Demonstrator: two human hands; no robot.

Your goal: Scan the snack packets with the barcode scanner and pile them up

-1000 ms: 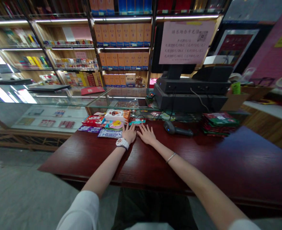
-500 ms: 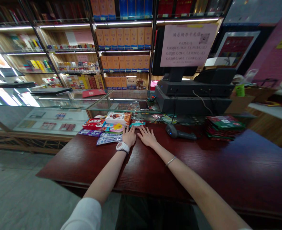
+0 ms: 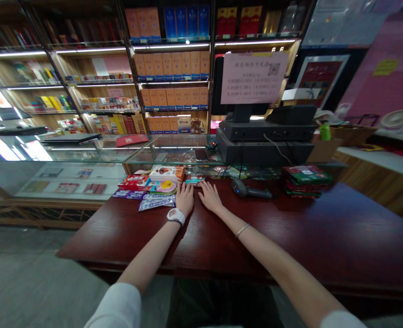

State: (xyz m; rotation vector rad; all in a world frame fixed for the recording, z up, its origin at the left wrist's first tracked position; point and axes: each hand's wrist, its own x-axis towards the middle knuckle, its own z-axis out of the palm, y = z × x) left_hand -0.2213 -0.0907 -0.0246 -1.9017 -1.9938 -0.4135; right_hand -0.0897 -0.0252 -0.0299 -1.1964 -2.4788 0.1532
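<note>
I can see two bare hands lying palm down on the dark red surface (image 3: pixel 215 246). The left hand (image 3: pixel 185 200) has its fingers a bit apart, and they are loose and hold nothing. The right hand (image 3: pixel 210 197) is near it, with its fingers spread wide and nothing in them. A small teal pack (image 3: pixel 194 180) sits just past the tips of both hands' fingers; I can't tell if they touch it.

Right beside the left fingers, on their left, are the silver packs (image 3: pixel 156 201) and the blue pack (image 3: pixel 158 187). I can't tell if the fingers touch those. Behind the blue pack is a white and orange box (image 3: pixel 166 173). Farther left of the fingers are a red pack (image 3: pixel 133 182) and some purple packs (image 3: pixel 129 195).

To the right of the right fingers lies a black scanner (image 3: pixel 251 191). Farther right is a pile of green and red packs (image 3: pixel 307 181).
</note>
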